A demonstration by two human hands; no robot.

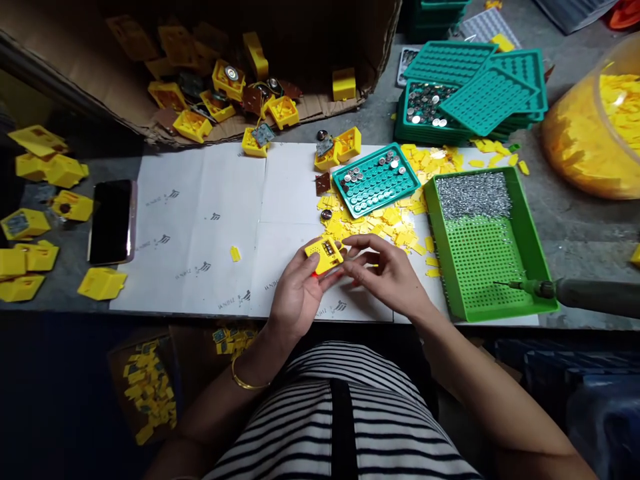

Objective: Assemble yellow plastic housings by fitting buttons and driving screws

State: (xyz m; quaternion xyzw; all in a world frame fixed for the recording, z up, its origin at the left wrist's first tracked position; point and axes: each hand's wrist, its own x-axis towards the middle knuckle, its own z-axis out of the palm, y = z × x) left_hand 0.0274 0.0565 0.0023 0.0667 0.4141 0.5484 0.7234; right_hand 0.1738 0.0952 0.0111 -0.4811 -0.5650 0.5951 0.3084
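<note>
My left hand (296, 293) grips a small yellow plastic housing (324, 254) above the white paper (210, 227) near the table's front edge. My right hand (383, 270) is right beside it, fingers curled and touching the housing's right side; whether they pinch a small part is too small to tell. Just beyond the hands lie a heap of small yellow plastic pieces (395, 220) and a teal tray (375, 179) holding several button cells.
A green tray (530, 240) of small screws sits to the right, an electric screwdriver (575, 293) lying across its corner. Stacked teal trays (470, 87) and a jar of yellow parts (595, 120) stand behind. A cardboard box (225, 80) of yellow housings is at the back left, a phone (111, 221) further left.
</note>
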